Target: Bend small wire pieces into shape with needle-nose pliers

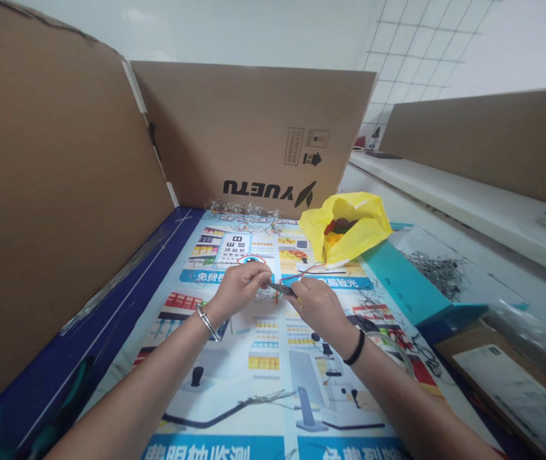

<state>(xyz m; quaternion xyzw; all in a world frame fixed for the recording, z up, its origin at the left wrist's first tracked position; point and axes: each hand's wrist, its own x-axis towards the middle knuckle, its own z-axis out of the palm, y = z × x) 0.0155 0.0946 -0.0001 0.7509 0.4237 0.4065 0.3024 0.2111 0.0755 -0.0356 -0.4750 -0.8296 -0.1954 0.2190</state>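
Note:
My left hand (244, 286), with a silver bangle at the wrist, is closed in a pinch near the middle of the poster. What lies between its fingertips is too small to make out, perhaps a thin wire. My right hand (319, 305), wearing a black band, grips a small dark pointed metal tool (281, 289). The tool's tip points left and meets the left fingertips; its handle is hidden in the right fist. Thin red and green wires (304, 271) run from around the hands toward a yellow bag (364, 227), which stands behind them with red and orange things inside.
A printed poster (263, 348) covers the work surface. Cardboard walls (254, 128) stand at the back and left. Tangled thin wires (244, 214) lie at the back, wire bits (266, 399) in front. Right are a teal box (407, 281) and a metal wire heap (436, 275); teal-handled tools (64, 409) lie front left.

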